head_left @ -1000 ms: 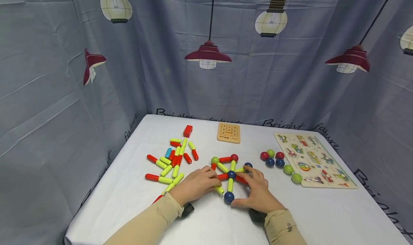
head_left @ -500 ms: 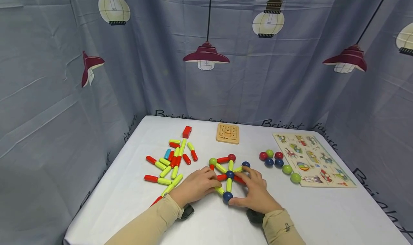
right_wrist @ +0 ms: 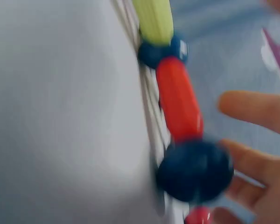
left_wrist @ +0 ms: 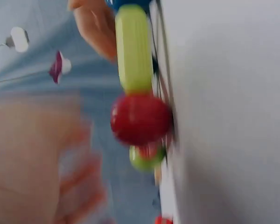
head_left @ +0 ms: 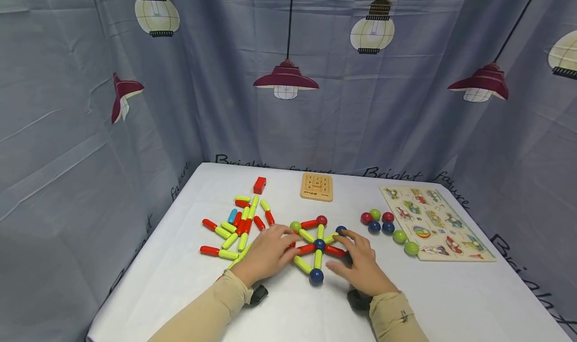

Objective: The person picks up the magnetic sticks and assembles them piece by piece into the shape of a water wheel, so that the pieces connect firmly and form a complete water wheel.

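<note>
Fingers (head_left: 288, 234) of the left hand (head_left: 266, 254) are laid relaxed on the star (head_left: 317, 244) mid-surface; right hand (head_left: 360, 267) is spread loose beside it. Steadying seems underway; adding another rod (head_left: 212, 251) appears next.

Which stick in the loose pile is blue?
Only one: the short light blue stick on the pile's left side, among red and yellow-green sticks. All the other loose sticks are red or yellow-green.

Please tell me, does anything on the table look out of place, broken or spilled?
Nothing looks broken or spilled. One small oddity: two green balls lie apart from the ball cluster, against the edge of the puzzle board. The loose sticks lie in an untidy heap.
</note>
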The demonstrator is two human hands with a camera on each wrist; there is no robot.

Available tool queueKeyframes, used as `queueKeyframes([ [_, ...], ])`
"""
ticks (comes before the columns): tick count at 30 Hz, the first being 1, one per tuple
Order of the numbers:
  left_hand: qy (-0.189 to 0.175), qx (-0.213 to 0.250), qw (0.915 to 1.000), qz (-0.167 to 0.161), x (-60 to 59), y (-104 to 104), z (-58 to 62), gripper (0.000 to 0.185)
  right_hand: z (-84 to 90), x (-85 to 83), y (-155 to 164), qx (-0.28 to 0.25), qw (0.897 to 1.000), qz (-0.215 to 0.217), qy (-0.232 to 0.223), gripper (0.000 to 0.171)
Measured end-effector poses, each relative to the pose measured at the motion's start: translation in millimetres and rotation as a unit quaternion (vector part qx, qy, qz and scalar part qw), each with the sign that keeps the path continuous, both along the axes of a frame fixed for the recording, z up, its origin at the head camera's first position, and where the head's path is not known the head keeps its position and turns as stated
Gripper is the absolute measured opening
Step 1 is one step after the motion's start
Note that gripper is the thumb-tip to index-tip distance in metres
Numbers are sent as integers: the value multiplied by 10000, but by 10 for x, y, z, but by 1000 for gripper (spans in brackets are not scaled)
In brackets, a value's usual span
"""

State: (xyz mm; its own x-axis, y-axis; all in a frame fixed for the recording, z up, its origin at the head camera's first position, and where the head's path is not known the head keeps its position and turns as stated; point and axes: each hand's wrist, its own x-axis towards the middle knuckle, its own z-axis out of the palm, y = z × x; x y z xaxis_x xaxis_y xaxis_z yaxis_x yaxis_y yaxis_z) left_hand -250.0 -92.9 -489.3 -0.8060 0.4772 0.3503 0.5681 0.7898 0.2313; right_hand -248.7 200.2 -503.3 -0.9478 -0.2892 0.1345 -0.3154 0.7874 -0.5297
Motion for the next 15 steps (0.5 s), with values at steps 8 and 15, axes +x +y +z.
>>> queueKeyframes([
  [8, -644, -688, 9814, 1675, -57, -241, -64, 49, 20, -86, 183, -312, 9978, -562, 168, 27],
  [15, -365, -711, 9868, 1408, -70, -233, -50, 49, -1, -97, 155, -213, 9983, -536, 73, 23],
])
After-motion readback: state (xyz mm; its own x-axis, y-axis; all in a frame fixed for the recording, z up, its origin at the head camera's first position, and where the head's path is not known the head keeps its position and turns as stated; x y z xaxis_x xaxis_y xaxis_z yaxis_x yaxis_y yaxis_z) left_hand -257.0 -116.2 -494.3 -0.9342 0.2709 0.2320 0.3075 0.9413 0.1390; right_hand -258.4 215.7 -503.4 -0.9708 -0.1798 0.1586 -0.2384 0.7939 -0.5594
